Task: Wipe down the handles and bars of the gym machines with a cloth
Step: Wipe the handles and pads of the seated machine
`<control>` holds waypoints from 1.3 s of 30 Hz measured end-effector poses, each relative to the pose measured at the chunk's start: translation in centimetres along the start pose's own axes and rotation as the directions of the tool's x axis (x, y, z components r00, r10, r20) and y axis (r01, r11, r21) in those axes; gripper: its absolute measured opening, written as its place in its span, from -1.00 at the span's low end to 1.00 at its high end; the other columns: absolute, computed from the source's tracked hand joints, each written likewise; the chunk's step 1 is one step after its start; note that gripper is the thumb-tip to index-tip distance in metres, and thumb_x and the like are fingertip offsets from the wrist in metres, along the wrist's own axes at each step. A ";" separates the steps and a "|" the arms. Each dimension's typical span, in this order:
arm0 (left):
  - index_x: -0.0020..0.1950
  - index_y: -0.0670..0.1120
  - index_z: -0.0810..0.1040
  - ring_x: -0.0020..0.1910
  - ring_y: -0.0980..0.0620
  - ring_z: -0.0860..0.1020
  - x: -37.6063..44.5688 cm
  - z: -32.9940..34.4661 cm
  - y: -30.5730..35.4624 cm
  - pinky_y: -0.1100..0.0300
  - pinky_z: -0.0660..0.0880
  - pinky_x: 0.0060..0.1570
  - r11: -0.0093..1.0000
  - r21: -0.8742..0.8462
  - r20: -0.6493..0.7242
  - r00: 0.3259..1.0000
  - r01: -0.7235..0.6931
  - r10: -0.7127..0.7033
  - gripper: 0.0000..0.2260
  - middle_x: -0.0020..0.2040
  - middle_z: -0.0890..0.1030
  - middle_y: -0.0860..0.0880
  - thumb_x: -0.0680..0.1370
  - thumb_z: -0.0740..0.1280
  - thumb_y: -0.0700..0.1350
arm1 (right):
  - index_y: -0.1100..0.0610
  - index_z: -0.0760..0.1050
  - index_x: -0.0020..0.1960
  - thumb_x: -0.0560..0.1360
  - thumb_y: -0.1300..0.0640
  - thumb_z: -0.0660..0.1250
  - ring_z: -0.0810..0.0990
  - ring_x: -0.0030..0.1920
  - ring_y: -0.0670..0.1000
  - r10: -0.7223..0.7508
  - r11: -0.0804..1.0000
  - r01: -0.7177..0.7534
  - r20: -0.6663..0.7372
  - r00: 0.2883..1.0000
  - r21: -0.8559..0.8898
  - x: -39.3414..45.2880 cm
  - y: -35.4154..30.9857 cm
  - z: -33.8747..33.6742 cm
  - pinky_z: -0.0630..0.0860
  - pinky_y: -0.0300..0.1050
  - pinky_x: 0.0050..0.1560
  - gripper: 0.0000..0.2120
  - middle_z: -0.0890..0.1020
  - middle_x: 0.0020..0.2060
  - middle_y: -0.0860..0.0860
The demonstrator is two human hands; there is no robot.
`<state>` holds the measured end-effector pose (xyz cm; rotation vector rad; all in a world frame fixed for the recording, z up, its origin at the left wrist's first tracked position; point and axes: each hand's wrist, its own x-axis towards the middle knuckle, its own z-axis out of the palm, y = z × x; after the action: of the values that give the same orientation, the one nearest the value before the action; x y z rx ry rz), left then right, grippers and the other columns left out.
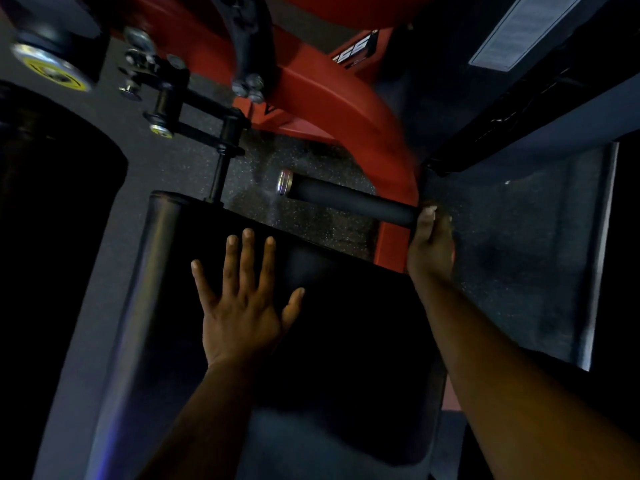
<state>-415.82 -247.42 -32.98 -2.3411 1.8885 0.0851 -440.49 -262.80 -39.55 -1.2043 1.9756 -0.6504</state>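
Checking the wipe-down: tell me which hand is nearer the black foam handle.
Right. The right hand grips the base of the black foam handle at the red frame; the left hand lies flat on the black pad below it.

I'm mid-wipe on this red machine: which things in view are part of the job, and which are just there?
Job:
- black handle grip
- right hand, curled at the grip's base
- red frame
No cloth is visible.

Just there:
- left hand, flat on the black pad
- yellow-labelled disc
- speckled floor
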 end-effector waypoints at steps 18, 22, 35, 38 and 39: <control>0.69 -0.05 0.05 0.67 -0.12 -0.07 0.0 -0.3 0.0 -0.42 -0.16 0.53 1.000 -0.014 -0.001 1.000 0.003 -0.003 -0.20 0.70 -0.04 -0.12 0.58 0.08 0.37 | 0.17 0.57 0.32 0.64 -0.05 0.00 0.51 0.35 0.32 0.399 0.897 -0.372 0.073 0.914 -0.240 5.4 1.7 -2.1 0.44 0.29 0.35 -0.49 0.56 0.31 0.32; 0.69 -0.04 0.05 0.67 -0.11 -0.06 0.0 -0.3 -0.1 -0.42 -0.15 0.53 1.000 -0.011 -0.003 1.000 0.001 -0.001 -0.21 0.70 -0.04 -0.12 0.58 0.07 0.37 | 0.30 0.52 0.33 0.72 0.09 0.03 0.54 0.31 0.30 0.411 0.883 -0.359 0.126 0.903 -0.303 6.3 0.2 -2.1 0.48 0.13 0.24 -0.59 0.58 0.27 0.31; 0.69 -0.04 0.07 0.67 -0.11 -0.05 0.0 -0.3 -0.1 -0.39 -0.21 0.53 1.000 -0.026 0.003 1.000 0.007 -0.007 -0.21 0.70 -0.01 -0.12 0.57 0.05 0.37 | 0.20 0.55 0.35 0.71 -0.09 0.15 0.59 -0.02 0.11 0.455 0.858 -0.275 0.394 0.799 -0.433 7.2 -3.8 -3.2 0.41 -0.10 0.08 -0.56 0.61 0.16 0.16; 0.69 -0.04 0.07 0.67 -0.11 -0.05 0.1 -0.5 0.0 -0.41 -0.18 0.53 1.000 -0.012 0.014 1.000 0.008 -0.008 -0.21 0.70 0.00 -0.13 0.58 0.03 0.37 | 0.22 0.54 0.25 0.73 -0.08 0.08 0.54 -0.01 0.11 0.394 0.858 -0.202 0.354 0.848 -0.472 5.4 -6.3 -3.3 0.31 -0.11 -0.01 -0.57 0.56 0.08 0.18; 0.69 -0.04 0.07 0.67 -0.11 -0.04 0.1 -0.5 0.0 -0.42 -0.17 0.53 1.000 -0.016 0.015 1.000 0.010 -0.010 -0.22 0.70 0.00 -0.12 0.58 0.03 0.37 | 0.24 0.54 0.28 0.74 -0.11 0.04 0.55 0.07 0.15 0.325 0.877 -0.148 0.338 0.883 -0.457 4.4 -6.5 -3.1 0.30 -0.10 0.01 -0.52 0.58 0.13 0.22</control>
<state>-415.79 -247.54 -32.52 -2.3536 1.8762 0.1165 -440.77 -269.48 -34.36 -1.1869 1.9036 0.1662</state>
